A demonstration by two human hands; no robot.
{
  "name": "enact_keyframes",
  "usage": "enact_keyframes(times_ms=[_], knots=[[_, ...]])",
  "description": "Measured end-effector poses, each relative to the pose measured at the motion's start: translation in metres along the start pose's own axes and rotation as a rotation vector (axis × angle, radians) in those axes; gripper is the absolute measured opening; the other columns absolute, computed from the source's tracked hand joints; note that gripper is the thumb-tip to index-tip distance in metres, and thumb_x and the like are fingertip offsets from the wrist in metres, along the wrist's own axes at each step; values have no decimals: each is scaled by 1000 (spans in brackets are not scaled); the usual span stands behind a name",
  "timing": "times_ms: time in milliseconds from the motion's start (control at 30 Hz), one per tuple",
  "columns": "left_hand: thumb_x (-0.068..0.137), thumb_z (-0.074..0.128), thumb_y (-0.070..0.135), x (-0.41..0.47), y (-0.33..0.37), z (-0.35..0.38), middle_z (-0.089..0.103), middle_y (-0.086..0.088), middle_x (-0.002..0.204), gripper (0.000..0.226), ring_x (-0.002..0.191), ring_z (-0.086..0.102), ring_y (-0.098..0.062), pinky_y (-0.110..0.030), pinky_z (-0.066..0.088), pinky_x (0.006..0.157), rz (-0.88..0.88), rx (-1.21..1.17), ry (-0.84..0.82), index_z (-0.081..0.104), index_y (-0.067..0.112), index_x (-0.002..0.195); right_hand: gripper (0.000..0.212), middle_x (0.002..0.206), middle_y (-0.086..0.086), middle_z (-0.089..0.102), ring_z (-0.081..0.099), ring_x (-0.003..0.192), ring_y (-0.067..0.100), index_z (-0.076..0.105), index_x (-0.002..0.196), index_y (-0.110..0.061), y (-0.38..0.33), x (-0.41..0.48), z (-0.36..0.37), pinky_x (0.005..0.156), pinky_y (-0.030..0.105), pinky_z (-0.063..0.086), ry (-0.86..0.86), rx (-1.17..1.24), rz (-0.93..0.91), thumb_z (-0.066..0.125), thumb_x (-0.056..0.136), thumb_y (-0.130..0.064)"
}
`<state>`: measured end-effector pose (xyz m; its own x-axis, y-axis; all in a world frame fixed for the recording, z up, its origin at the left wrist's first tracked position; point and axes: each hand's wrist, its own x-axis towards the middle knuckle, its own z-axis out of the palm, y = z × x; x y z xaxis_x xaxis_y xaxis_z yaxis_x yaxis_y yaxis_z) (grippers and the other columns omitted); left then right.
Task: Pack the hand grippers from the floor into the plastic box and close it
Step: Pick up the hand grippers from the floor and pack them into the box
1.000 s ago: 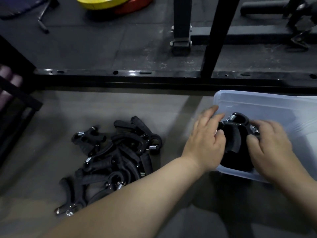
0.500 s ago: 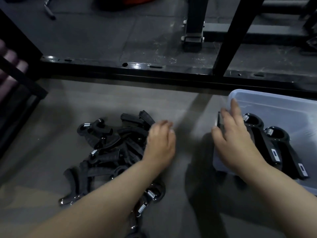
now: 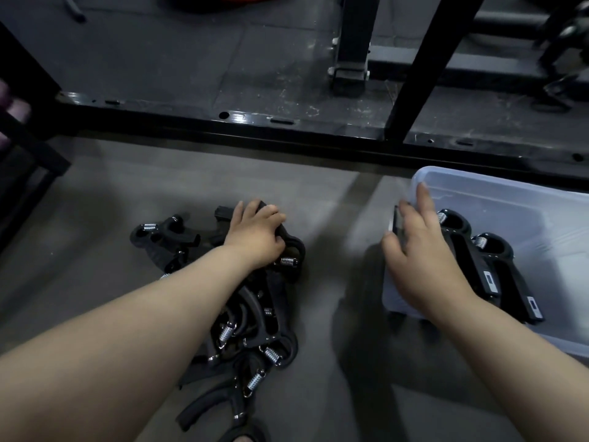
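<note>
A pile of several black hand grippers with silver springs lies on the grey floor at lower centre. My left hand rests on the pile's far end, its fingers curled round the handle of one black hand gripper. The translucent plastic box stands on the floor at the right, with two hand grippers lying side by side inside. Over the box's left end my right hand hovers with relaxed, spread fingers and holds nothing. No lid is in view.
A black steel rack base bar crosses the floor just beyond the pile and box, and a black upright rises from it. Dark rubber gym flooring lies behind. A black frame stands at the left edge.
My left hand left the box, moved left to the pile and closed on a gripper there. My right hand let go of the grippers now lying in the box and lifted to its left end.
</note>
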<state>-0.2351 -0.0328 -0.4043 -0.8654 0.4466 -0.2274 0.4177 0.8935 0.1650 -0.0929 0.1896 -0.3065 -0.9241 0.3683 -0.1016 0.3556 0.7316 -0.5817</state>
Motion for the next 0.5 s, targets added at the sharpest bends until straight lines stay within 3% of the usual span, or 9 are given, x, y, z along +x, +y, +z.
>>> enact_keyframes(times_ms=[67,167,267,367,433,500], knots=[[86,57,32,3,-3,-4,42,6,139,45,141,21,-25,-42,-2,121,7,4,27,54,36,131,53,162,-17,-10,24,145,14,32,149,-15,-1,0,0,102,19,21,7,2,-4,45,98,-24],[83,66,43,-3,-11,-3,46,0,117,36,127,35,-29,-38,13,115,-53,3,15,61,38,118,54,161,-18,-10,28,143,16,33,149,-15,-3,-1,0,103,24,27,13,-4,8,46,98,-25],[82,66,53,-15,-20,0,50,-2,114,37,119,41,-29,-38,26,105,-139,-49,5,63,36,115,54,161,-18,-10,32,140,17,33,149,-16,-3,-2,1,103,28,30,21,-10,7,46,97,-25],[86,64,48,-26,-16,-1,59,-1,115,34,115,48,-28,-40,29,99,-91,-93,202,62,30,114,53,161,-18,-10,30,140,14,34,148,-16,-3,-1,1,98,23,28,24,-2,7,45,97,-24],[90,61,45,-32,-2,-9,65,-2,112,30,110,55,-29,-40,34,94,-154,-250,317,59,26,113,53,162,-17,-9,28,142,14,34,148,-15,-3,0,1,101,23,26,26,-3,-2,45,97,-23],[95,56,43,-33,20,-18,67,-5,108,28,102,60,-29,-37,42,85,-289,-573,306,54,23,113,54,162,-17,-9,29,142,15,34,148,-15,-3,0,1,106,27,28,27,-4,-2,45,97,-23]])
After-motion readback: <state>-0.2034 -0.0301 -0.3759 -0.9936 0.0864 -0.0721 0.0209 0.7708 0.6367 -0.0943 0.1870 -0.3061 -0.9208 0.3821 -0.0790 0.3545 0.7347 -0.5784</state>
